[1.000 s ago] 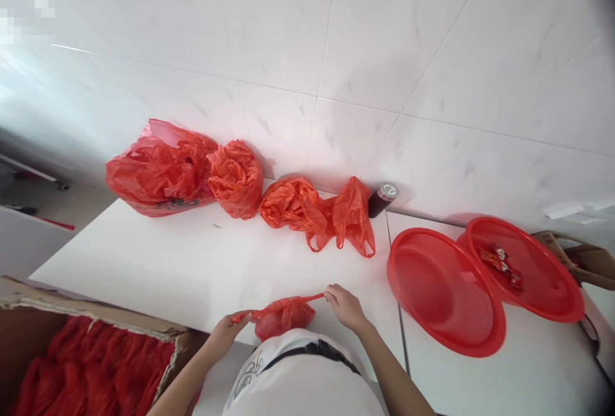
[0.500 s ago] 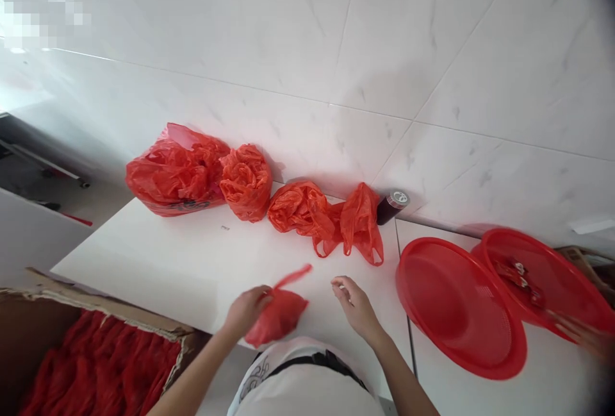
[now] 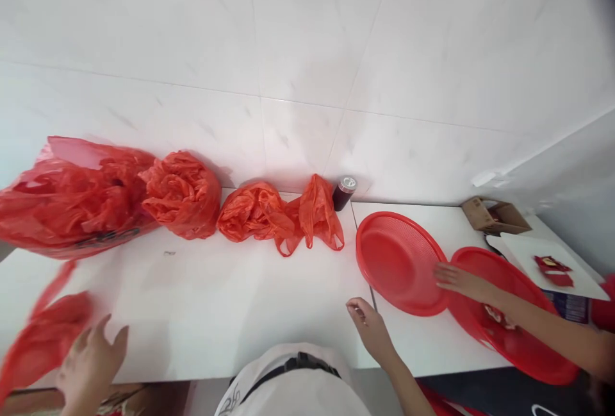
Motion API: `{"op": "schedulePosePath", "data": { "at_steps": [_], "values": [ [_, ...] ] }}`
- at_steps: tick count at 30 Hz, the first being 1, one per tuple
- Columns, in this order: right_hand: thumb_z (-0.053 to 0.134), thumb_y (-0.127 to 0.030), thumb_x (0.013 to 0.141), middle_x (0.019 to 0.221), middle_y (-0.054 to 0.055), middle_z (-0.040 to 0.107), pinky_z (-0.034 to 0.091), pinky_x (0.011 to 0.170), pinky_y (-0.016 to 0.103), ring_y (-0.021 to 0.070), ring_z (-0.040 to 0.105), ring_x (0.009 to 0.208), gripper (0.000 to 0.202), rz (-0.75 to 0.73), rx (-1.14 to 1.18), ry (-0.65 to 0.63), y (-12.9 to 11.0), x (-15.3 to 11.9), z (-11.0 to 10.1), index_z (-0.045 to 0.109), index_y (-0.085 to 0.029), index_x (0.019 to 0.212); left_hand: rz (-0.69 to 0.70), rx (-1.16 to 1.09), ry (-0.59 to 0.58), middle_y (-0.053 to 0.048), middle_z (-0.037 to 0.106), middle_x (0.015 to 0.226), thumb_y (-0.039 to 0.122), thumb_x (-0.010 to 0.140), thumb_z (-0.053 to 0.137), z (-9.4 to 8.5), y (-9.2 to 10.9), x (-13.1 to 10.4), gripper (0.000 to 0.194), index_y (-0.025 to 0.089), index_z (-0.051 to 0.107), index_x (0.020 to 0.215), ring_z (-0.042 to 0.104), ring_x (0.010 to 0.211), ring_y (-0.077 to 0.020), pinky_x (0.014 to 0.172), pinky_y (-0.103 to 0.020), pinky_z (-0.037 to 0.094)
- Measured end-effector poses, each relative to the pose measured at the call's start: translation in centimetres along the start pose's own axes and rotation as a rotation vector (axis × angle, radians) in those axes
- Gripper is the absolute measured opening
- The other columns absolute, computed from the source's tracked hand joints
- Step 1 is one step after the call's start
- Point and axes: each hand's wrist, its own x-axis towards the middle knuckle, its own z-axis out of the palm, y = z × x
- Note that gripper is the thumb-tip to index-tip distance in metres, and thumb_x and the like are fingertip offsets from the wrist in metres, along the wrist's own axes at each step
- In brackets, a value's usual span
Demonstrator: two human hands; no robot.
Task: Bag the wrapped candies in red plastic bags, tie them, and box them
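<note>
My left hand (image 3: 93, 361) is at the lower left with fingers spread, holding nothing. Just beyond its fingertips is a filled red plastic bag (image 3: 55, 332) with a trailing strip, blurred by motion, over the table's left front edge. Above the table's front, right of the middle, my right hand (image 3: 372, 332) is loosely curled, and no object shows in its fingers. The nearest thing to it is a round red plastic basket (image 3: 391, 262).
Along the wall stand bunched red plastic bags (image 3: 180, 195) and a dark can (image 3: 344, 193). A co-worker's hand (image 3: 461, 280) reaches from the right over a second red basket (image 3: 552, 365). Beyond are a small cardboard box (image 3: 497, 214) and a white sheet (image 3: 523, 252) bearing red packets.
My left hand has swung left and let go of the red bag, which is now beside it. The view has turned right. The co-worker's arm has reached further in toward the nearer basket.
</note>
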Motion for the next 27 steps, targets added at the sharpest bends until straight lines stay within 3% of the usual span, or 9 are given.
{"op": "schedulePosePath", "data": {
  "at_steps": [4, 7, 9, 12, 14, 17, 21, 24, 27],
  "values": [
    [0.041, -0.053, 0.089, 0.099, 0.009, 0.069, 0.051, 0.079, 0.038, 0.024, 0.065, 0.085, 0.038, 0.075, -0.089, 0.246, 3.7, -1.3, -3.7, 0.062, -0.022, 0.097, 0.195, -0.162, -0.173, -0.015, 0.061, 0.125, 0.049, 0.084, 0.038, 3.6, 4.6, -3.9, 0.049, 0.019, 0.052, 0.121, 0.063, 0.099, -0.0322, 0.087, -0.046, 0.05],
    [0.038, -0.058, 0.086, 0.113, 0.018, 0.065, 0.047, 0.09, 0.048, 0.0338, 0.061, 0.103, 0.054, 0.122, -0.397, 0.594, 8.0, -3.1, -7.3, 0.061, -0.016, 0.11, 0.323, -0.328, -0.369, -0.016, 0.065, 0.118, 0.051, 0.077, 0.044, 6.1, 8.0, -8.2, 0.056, 0.015, 0.058, 0.118, 0.066, 0.085, -0.0303, 0.084, -0.045, 0.052],
    [0.042, -0.064, 0.08, 0.128, 0.026, 0.056, 0.04, 0.096, 0.058, 0.0439, 0.051, 0.118, 0.073, 0.222, -0.647, 0.765, 11.3, -4.2, -9.9, 0.056, -0.01, 0.127, 0.372, -0.384, -0.453, -0.015, 0.065, 0.12, 0.052, 0.075, 0.045, 7.5, 9.7, -11.1, 0.056, 0.017, 0.06, 0.116, 0.065, 0.095, -0.0313, 0.086, -0.044, 0.052],
    [0.051, -0.065, 0.071, 0.134, 0.031, 0.051, 0.039, 0.089, 0.067, 0.052, 0.048, 0.12, 0.088, 0.504, -0.782, 0.69, 15.9, -5.1, -13.2, 0.048, -0.007, 0.138, 0.415, -0.394, -0.552, -0.013, 0.061, 0.127, 0.054, 0.077, 0.045, 8.9, 11.0, -14.3, 0.055, 0.02, 0.062, 0.117, 0.06, 0.111, -0.0321, 0.088, -0.043, 0.052],
    [0.048, -0.054, 0.075, 0.127, 0.029, 0.058, 0.041, 0.084, 0.065, 0.0493, 0.055, 0.112, 0.074, 0.612, -0.761, 0.541, 17.5, -4.6, -14.3, 0.052, -0.01, 0.135, 0.436, -0.371, -0.598, -0.012, 0.06, 0.13, 0.053, 0.078, 0.045, 9.0, 11.5, -15.2, 0.052, 0.022, 0.064, 0.116, 0.059, 0.115, -0.0321, 0.088, -0.043, 0.052],
    [0.036, -0.036, 0.084, 0.117, 0.027, 0.064, 0.043, 0.084, 0.057, 0.0409, 0.063, 0.101, 0.056, 0.539, -0.716, 0.472, 16.8, -2.2, -13.4, 0.058, -0.013, 0.13, 0.488, -0.353, -0.6, -0.01, 0.06, 0.129, 0.05, 0.081, 0.045, 8.0, 12.5, -14.8, 0.045, 0.025, 0.066, 0.112, 0.06, 0.114, -0.0309, 0.088, -0.043, 0.052],
    [0.034, -0.04, 0.09, 0.121, 0.022, 0.063, 0.047, 0.086, 0.043, 0.0328, 0.063, 0.107, 0.055, 0.366, -0.629, 0.454, 12.3, 2.6, -8.1, 0.053, -0.008, 0.132, 0.615, -0.375, -0.537, -0.011, 0.064, 0.121, 0.045, 0.085, 0.042, 6.0, 16.2, -13.8, 0.04, 0.023, 0.067, 0.108, 0.067, 0.095, -0.0279, 0.086, -0.043, 0.053],
    [0.039, -0.048, 0.091, 0.128, 0.017, 0.06, 0.048, 0.087, 0.041, 0.0316, 0.061, 0.111, 0.057, 0.288, -0.569, 0.405, 8.3, 5.6, -4.1, 0.052, -0.013, 0.133, 0.77, -0.417, -0.524, -0.011, 0.065, 0.115, 0.038, 0.088, 0.042, 5.7, 21.3, -14.4, 0.036, 0.021, 0.067, 0.106, 0.063, 0.103, -0.0263, 0.096, -0.042, 0.047],
    [0.04, -0.051, 0.092, 0.129, 0.017, 0.058, 0.046, 0.087, 0.045, 0.0328, 0.058, 0.114, 0.058, 0.199, -0.487, 0.381, 4.6, 7.9, -2.0, 0.047, -0.015, 0.137, 0.849, -0.444, -0.539, -0.009, 0.06, 0.126, 0.032, 0.089, 0.049, 7.0, 28.0, -15.9, 0.031, 0.024, 0.067, 0.111, 0.055, 0.119, -0.0244, 0.104, -0.04, 0.039]
  ]
}}
